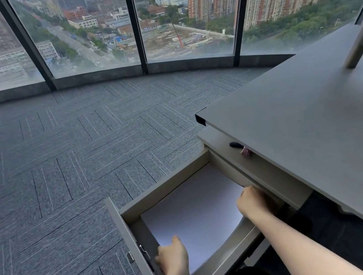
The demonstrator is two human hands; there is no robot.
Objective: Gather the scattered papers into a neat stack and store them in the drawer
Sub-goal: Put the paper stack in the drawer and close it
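A white stack of papers (192, 210) lies inside the pulled-out beige drawer (161, 194) under the grey desk (312, 120). My left hand (172, 256) grips the near left corner of the stack, fingers curled under its edge beside the drawer's front panel. My right hand (252, 201) holds the right edge of the stack, where the drawer meets the cabinet; its fingers are hidden below the hand.
A key with a dark fob (239, 146) hangs from the lock of the closed drawer above. A stand's leg (358, 50) rests on the desk at the far right. Grey carpet (61, 169) stretches left to the floor-to-ceiling windows (90, 27).
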